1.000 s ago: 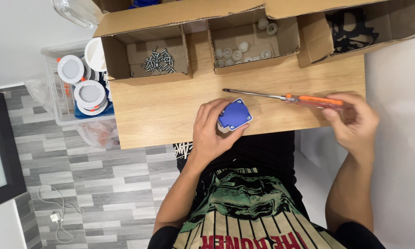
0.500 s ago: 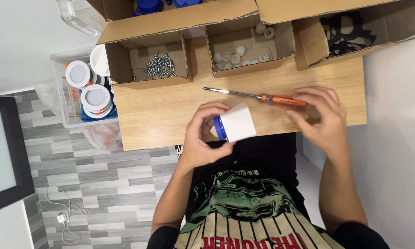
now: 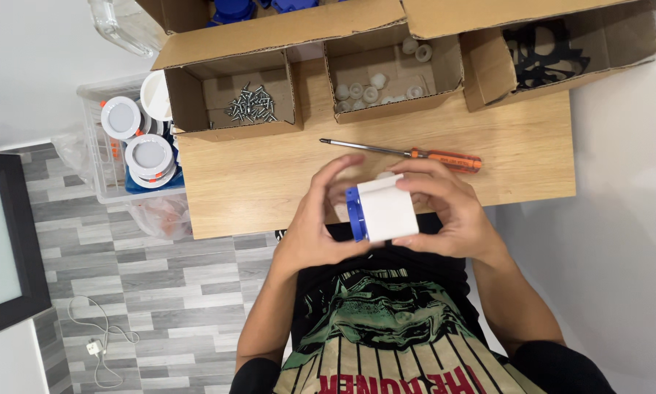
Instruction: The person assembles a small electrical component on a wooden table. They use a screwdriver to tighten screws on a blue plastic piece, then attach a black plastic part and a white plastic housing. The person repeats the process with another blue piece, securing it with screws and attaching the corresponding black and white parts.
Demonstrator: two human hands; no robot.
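Observation:
Both my hands hold a white cylindrical housing with a blue end [image 3: 382,211] over the near edge of the wooden table [image 3: 269,175]. My left hand [image 3: 317,219] wraps its blue end from the left. My right hand [image 3: 444,211] grips the white body from the right. An orange-handled screwdriver [image 3: 415,153] lies on the table just beyond my hands, its tip pointing left, touched by neither hand.
Three open cardboard boxes line the far edge: screws [image 3: 251,102], small white parts [image 3: 379,87], black parts [image 3: 543,51]. A clear bin with round white lamps [image 3: 134,146] stands left of the table. A cable and plug [image 3: 94,346] lie on the grey floor.
My right hand laid the screwdriver on the table and came over to the housing. The housing has turned from blue face up to lying on its side, held in both hands.

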